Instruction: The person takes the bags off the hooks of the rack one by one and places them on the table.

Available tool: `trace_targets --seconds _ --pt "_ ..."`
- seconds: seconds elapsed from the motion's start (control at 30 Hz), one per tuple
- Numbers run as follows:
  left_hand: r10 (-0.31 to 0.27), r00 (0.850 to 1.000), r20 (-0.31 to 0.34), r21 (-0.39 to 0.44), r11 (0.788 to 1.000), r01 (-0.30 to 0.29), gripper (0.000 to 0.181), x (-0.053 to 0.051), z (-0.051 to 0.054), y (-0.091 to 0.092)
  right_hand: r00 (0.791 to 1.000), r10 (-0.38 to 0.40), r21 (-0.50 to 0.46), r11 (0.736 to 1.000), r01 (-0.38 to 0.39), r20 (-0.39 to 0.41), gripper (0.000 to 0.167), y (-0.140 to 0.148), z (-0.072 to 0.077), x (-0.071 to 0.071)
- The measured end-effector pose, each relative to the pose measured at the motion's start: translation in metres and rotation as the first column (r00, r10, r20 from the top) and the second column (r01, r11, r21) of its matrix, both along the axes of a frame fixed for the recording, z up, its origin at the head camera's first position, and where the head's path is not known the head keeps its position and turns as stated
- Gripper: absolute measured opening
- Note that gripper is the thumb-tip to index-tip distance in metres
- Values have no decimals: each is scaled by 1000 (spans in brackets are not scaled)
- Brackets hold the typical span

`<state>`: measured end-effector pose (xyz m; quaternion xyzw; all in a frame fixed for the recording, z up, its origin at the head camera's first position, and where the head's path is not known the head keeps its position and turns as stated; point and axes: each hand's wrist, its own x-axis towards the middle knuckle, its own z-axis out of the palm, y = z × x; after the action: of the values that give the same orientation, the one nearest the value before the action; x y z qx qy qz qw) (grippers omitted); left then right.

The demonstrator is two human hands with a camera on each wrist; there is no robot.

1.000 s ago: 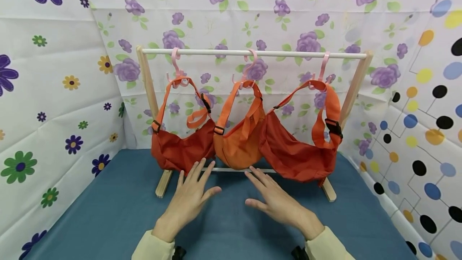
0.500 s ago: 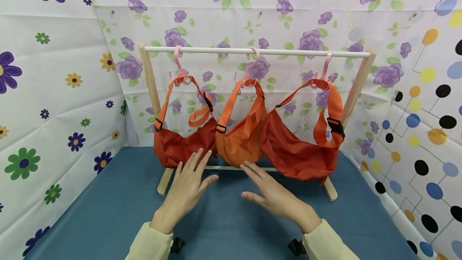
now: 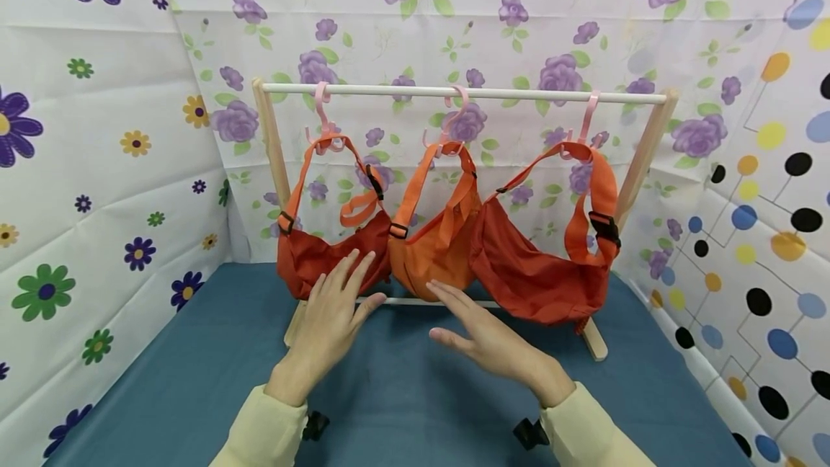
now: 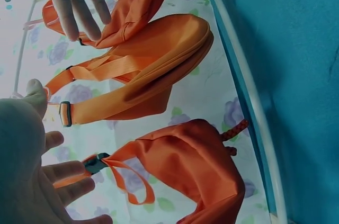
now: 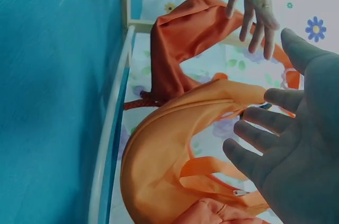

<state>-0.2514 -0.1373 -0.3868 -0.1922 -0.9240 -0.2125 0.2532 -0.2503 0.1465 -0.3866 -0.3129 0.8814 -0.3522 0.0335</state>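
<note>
Three shoulder bags hang in a row in the head view: a red bag (image 3: 308, 254) at left, an orange bag (image 3: 421, 258) in the middle, a larger red bag (image 3: 538, 279) at right. Each strap loops over a pink hanger (image 3: 322, 110) on the rack's white rod (image 3: 506, 94). My left hand (image 3: 324, 323), fingers spread, is in front of the left bag and hides part of its bottom. My right hand (image 3: 489, 344) is held out before the orange bag, fingers straight. Neither hand holds anything; both wrist views show the fingers apart from the bags.
The rack has wooden side posts (image 3: 638, 157), wooden feet (image 3: 593, 341) and a low white crossbar (image 3: 408, 301). It stands on a blue cloth (image 3: 415, 402). Flowered sheeting (image 3: 402, 42) hangs behind and at left, dotted sheeting (image 3: 759, 294) at right.
Both hands have risen slightly in the head view, and the left fingers now overlap more of the left bag. The view has shifted a little. The bags hang as before.
</note>
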Motion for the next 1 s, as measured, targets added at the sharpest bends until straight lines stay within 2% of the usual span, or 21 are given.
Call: trace_targets --seconds 0.13,0.33,0.57,0.8,1.0 --pt "-4 999 -45 19 1000 5 69 -2 5 0 1000 5 -41 999 -4 19 71 -2 6 0" --pt "-3 998 -57 41 999 5 65 -5 14 -1 1000 4 -89 996 -4 8 68 -6 18 1" --pt "-1 995 -96 67 998 7 60 -10 23 -7 998 34 -113 993 -40 -57 65 -13 30 -3" --pt "4 988 -152 76 997 7 53 -16 34 -8 997 13 -141 990 -24 -79 62 -15 47 -10" --pt "16 982 -189 99 995 2 53 -18 46 -12 985 49 -163 984 -76 -164 61 -17 63 -14"
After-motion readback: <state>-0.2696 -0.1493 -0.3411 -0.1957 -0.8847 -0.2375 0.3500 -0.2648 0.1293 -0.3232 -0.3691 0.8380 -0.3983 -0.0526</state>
